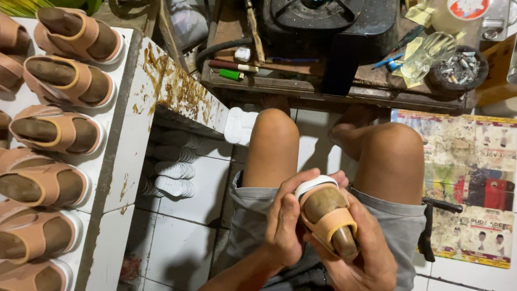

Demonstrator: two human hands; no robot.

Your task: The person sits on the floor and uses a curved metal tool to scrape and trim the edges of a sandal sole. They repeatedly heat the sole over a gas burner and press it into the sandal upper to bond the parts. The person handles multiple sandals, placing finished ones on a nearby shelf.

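Head view showed our left hand and right hand, fingers wrapped around a light, stiff sandal, best gripped by its sole.

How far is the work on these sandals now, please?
Done: seven tan strapped sandals on brown wooden lasts stand on the white shelf. In hand: the left hand and right hand grip one more tan sandal on its last. Left: loose white soles wait stacked under the shelf.
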